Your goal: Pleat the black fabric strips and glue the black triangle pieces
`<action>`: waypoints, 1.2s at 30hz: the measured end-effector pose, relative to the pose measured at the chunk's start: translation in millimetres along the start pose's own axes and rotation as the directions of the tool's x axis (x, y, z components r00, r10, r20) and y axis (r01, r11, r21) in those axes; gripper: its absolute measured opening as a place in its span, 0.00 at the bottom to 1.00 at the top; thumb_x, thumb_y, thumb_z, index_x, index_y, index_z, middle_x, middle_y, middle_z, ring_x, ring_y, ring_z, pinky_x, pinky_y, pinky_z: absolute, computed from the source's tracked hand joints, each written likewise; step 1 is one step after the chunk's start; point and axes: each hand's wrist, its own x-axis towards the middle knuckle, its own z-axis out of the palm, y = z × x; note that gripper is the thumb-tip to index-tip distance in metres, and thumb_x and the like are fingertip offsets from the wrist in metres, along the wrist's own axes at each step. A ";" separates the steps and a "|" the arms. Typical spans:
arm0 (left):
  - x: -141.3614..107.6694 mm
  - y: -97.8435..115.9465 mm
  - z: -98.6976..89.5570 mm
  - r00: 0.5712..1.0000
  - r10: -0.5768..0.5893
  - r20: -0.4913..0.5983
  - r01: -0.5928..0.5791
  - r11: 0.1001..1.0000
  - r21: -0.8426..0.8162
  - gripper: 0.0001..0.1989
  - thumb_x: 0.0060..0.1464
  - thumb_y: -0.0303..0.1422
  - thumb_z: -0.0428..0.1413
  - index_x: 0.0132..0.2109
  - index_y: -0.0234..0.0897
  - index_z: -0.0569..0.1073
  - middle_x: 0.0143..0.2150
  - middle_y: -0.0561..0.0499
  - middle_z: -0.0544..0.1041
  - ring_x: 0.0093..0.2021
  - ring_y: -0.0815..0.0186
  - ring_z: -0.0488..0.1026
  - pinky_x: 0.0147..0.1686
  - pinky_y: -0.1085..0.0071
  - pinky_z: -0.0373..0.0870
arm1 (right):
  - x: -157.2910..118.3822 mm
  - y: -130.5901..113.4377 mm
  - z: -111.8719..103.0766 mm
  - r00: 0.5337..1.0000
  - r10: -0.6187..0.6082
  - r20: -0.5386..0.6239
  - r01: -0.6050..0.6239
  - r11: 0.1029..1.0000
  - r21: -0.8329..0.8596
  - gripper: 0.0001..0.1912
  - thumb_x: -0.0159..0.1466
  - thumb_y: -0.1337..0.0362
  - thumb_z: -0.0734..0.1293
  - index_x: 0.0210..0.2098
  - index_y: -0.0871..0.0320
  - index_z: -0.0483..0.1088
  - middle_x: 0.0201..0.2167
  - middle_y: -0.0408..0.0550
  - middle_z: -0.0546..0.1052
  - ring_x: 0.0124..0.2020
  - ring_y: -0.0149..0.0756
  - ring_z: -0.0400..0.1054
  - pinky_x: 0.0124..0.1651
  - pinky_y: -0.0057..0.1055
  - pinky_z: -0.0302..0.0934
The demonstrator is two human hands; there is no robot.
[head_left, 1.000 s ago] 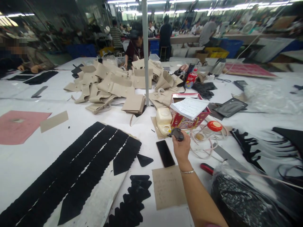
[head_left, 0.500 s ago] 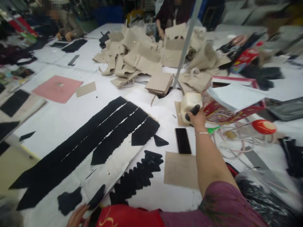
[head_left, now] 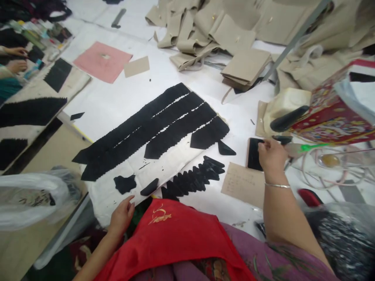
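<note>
My left hand [head_left: 121,214] is at the near edge of the white work board [head_left: 172,168], its fingers loosely bent and apart with nothing visible in them. Closest to it are two small black pieces, one irregular [head_left: 125,184] and one oblong [head_left: 149,187]. Over the right side of a dark-screened phone [head_left: 253,154] is my right hand [head_left: 273,155], its fingers pinched together; what they hold, if anything, is hidden. Beyond it, a black handle [head_left: 288,118] lies against a cream plastic container [head_left: 288,100]. Long black zigzag-edged strips [head_left: 164,121] cover the board.
An overlapping row of black pieces [head_left: 195,177] lies near a written-on cardboard piece [head_left: 243,183]. A red box [head_left: 336,109] and coiled tubing [head_left: 304,164] are at right. Beige pieces [head_left: 231,35] pile up behind a slanted pole [head_left: 299,39]. Another person's hands [head_left: 17,58] are at far left.
My right hand has left the black handle and come nearer, to the phone. My left hand has drawn away from the oblong black piece. The view has tilted down.
</note>
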 end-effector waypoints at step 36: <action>108.2 -153.9 -33.8 0.987 0.126 -0.098 -0.152 0.929 -0.337 0.16 0.49 0.37 0.51 0.44 0.36 0.71 0.38 0.49 0.72 0.28 0.69 0.69 0.39 0.68 0.68 | -291.3 -271.1 82.3 0.704 -0.095 0.703 0.199 0.978 -0.067 0.03 0.59 0.66 0.63 0.33 0.58 0.68 0.34 0.48 0.72 0.37 0.34 0.67 0.36 0.26 0.55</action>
